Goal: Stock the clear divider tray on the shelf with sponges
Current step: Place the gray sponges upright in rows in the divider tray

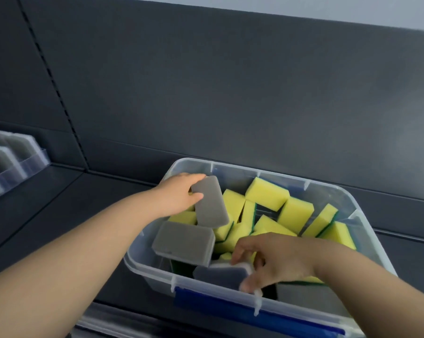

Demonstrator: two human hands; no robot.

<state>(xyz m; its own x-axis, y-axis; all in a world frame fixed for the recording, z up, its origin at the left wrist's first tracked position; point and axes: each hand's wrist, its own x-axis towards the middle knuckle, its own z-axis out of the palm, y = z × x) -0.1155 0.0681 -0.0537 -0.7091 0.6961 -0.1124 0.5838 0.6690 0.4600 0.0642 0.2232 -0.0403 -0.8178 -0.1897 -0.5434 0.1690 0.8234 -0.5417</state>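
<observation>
Where bin (150,271) rests, dark shelf (59,203), slotted backboard (230,93)

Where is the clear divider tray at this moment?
The divider tray sits at the far left of the head view, on the shelf, left of the clear bin.

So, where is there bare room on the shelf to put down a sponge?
The shelf is bare between the divider tray and the bin, and in a strip right of the bin. Inside the bin it is crowded: piled sponges, the left hand and the right hand.
</observation>
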